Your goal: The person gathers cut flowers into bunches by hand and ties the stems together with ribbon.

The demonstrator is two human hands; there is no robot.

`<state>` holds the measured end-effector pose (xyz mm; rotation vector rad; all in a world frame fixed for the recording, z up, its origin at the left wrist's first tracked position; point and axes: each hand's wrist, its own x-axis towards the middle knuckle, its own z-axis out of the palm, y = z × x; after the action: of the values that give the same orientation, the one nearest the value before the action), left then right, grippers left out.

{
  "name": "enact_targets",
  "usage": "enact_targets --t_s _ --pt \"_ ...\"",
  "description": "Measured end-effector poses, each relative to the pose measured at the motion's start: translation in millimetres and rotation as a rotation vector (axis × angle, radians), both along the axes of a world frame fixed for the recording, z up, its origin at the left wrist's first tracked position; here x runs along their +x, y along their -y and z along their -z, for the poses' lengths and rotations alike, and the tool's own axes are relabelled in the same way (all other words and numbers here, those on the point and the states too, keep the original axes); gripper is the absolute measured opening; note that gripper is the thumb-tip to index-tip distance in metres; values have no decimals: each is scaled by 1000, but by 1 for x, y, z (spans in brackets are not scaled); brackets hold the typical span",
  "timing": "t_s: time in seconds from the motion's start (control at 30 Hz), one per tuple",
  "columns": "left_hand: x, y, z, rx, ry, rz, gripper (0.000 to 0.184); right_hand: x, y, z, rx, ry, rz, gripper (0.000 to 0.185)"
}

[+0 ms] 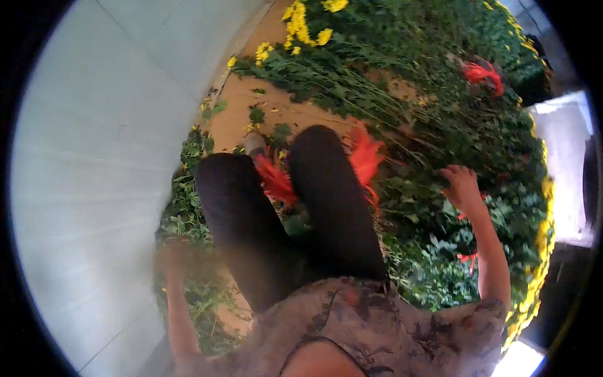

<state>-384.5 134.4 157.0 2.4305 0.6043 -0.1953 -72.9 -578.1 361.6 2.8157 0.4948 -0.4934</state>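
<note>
Leafy green stems [433, 107] lie in a broad heap in the head view, the only view, covering most of the right side, from the top down past the right hand [461, 185]. That hand is over the heap, its fingers bent and somewhat apart, with a gap between them and the thumb; no stem shows gripped, though whether the fingertips touch the leaves cannot be told. The left hand [174, 250] is blurred, low beside the pale wall [94, 163], near a smaller strip of greenery [188, 220]; whether it is spread or closed on something, I cannot tell.

Between the hands, 2 bent legs in dark trousers [239, 207] rise from a patterned top [377, 320]. Red strips [276, 179] in 1 bunch show between the knees, and a 2nd red bunch [365, 157] shows just right of the right knee. A 3rd red tuft [483, 74] lies farther up on the leaves, and a small red tie [468, 257] shows below the right hand. Yellow flowers [298, 25] cluster at the top, and a yellow row [543, 239] edges the heap on the right. Tan ground [235, 116] shows beyond the knees, near 1 shoe [255, 144].
</note>
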Motion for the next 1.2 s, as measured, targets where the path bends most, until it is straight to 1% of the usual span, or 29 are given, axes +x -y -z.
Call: enact_targets --t_s 0.03,0.07,0.1,0.13,0.17,0.2,0.23,0.3,0.37,0.43,0.47,0.5,0.53,0.57,0.6,0.63,0.7,0.73,0.8,0.83,0.9,0.93,0.97,1.03,1.07,1.13,1.17,1.2 --pt "10 -2 0 -39 -114 39 34 19 -23 14 2 -21 -19 54" --pt "42 16 -10 -568 -58 -256 32 39 -46 33 159 -51 -111 54" --pt "75 29 -16 -836 -23 -405 31 61 -70 51 312 -78 -199 54" --pt "109 42 -22 -1089 17 -576 30 82 -93 71 315 -96 -211 54" --pt "141 56 -23 -962 -23 -508 29 106 -114 93 320 -174 -274 51" --pt "171 54 -10 -899 -43 -481 28 134 -131 115 324 -247 -336 49" --pt "200 53 4 -837 -63 -456 28 163 -147 139 324 -261 -351 49" --pt "250 40 49 -661 -242 73 27 228 -177 199 216 -425 -230 49" --pt "320 55 55 -794 -451 -46 28 293 -192 266 315 -300 -222 52" --pt "384 65 79 -903 -471 -133 28 346 -217 312 385 -61 -150 60" --pt "413 68 95 -992 -423 -127 32 359 -227 334 388 -82 -156 60" --pt "441 73 110 -1083 -376 -126 35 368 -238 353 401 49 -103 61" --pt "468 82 122 -1150 -322 -175 40 373 -242 369 407 179 -50 62" --pt "496 92 136 -1215 -262 -226 45 375 -242 385 402 155 -60 62" --pt "518 100 155 -1339 -179 -316 48 370 -239 398 374 36 -29 62" --pt "535 107 170 -1449 -97 -404 51 361 -237 406 351 -82 11 62" --pt "562 123 177 -1618 -14 -448 51 333 -254 386 343 -161 8 50" --pt "567 133 179 -1615 1 -462 51 320 -254 380 345 -165 -11 50" --pt "576 148 185 -1676 -39 -538 43 304 -251 376 553 -236 -82 43" --pt "576 147 189 -1664 -28 -542 43 309 -247 377 565 -236 -92 43" --pt "565 149 193 -1609 -16 -537 39 318 -230 367 597 -62 -117 46" --pt "561 150 190 -1632 12 -658 23 328 -237 346 586 -149 103 45" --pt "553 152 189 -1624 14 -655 23 337 -237 339 594 -148 104 45" --pt "530 157 189 -1507 -128 -652 28 353 -235 329 628 60 69 42" --pt "519 160 186 -1508 -123 -655 28 359 -241 320 628 59 64 42" --pt "507 163 172 -1194 -585 -405 46 373 -261 305 816 -95 240 43" --pt "506 165 173 -1199 -575 -410 46 378 -264 307 816 -93 229 43" --pt "505 167 175 -1209 -362 -608 54 381 -264 311 868 -101 243 41"
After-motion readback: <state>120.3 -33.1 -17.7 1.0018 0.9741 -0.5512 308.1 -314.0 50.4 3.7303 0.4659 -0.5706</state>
